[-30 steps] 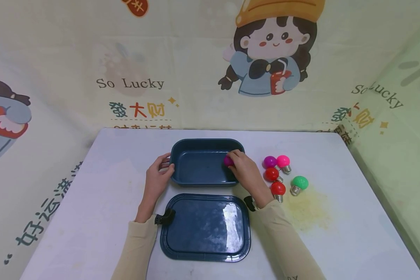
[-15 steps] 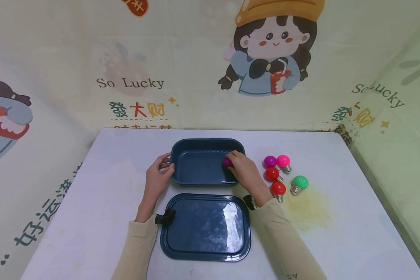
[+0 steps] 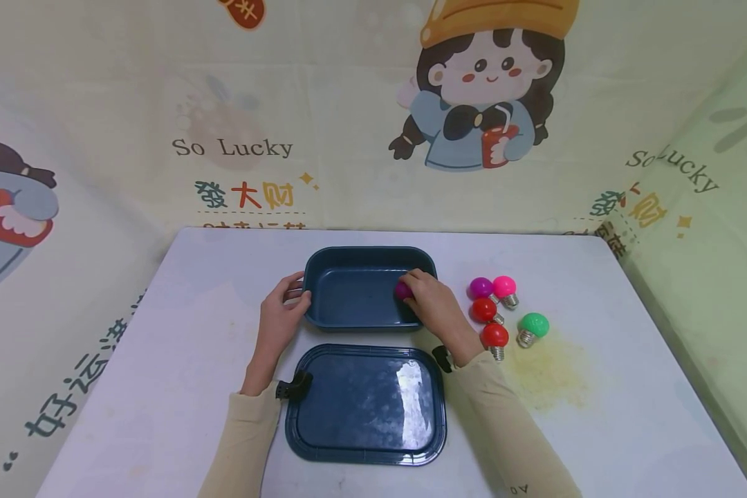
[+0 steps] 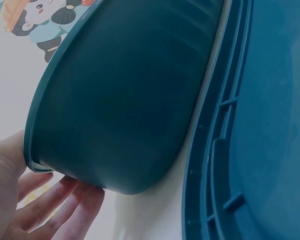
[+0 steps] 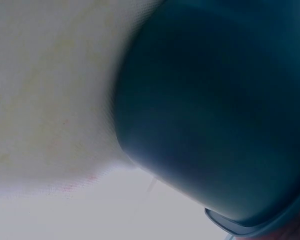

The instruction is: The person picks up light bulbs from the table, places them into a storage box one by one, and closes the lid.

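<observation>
The person's right hand (image 3: 436,299) had its fingers closed around a round purple bulb (image 3: 402,290) inside a dark-blue, rounded-rectangular plastic container (image 3: 355,297), near its right end. Across from it, I saw the left hand (image 3: 279,312) grip the container's end, fingers slightly spread.

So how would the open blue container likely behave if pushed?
The blue container would probably slide rather than tip, being wide and low. It's likely stiff: the wall shows no bend at the left hand. Its thin-looking rim suggests it may be light.
</observation>
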Available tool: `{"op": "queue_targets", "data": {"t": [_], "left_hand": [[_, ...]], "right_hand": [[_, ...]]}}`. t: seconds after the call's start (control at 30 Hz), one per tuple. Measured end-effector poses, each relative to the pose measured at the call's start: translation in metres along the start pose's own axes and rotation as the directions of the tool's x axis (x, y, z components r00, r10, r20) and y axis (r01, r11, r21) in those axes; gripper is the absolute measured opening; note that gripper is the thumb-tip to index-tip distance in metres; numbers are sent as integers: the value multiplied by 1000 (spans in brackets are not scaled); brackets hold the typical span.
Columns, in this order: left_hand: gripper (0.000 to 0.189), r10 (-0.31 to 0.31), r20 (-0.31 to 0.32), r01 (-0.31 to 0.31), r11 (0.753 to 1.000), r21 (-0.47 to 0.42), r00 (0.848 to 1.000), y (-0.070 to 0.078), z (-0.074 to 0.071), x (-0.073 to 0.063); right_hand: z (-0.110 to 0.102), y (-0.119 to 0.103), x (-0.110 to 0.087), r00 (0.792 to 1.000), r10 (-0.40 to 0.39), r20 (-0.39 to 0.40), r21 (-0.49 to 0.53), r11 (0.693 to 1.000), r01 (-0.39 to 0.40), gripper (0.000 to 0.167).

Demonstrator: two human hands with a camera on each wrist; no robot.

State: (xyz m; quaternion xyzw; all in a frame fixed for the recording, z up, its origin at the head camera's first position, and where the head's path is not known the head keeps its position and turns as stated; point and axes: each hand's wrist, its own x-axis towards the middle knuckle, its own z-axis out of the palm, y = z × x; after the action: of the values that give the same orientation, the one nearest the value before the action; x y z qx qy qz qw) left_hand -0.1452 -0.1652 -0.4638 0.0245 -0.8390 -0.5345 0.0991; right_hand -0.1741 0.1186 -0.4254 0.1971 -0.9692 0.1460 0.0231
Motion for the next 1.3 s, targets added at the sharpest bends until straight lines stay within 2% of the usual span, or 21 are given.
{"op": "queue_targets", "data": {"t": [0.8,1.3], "left_hand": [[41,6,-7,-6,1000,0,1000,1,0,-1],[42,8,-10,-8,1000,6,1000,1,1,-1]], "right_hand": [[-4,-1,-5,997,-54,-51,-7,999,54,49],[-12,1,-12,993,-57,-101,-22,998,55,51]]}}
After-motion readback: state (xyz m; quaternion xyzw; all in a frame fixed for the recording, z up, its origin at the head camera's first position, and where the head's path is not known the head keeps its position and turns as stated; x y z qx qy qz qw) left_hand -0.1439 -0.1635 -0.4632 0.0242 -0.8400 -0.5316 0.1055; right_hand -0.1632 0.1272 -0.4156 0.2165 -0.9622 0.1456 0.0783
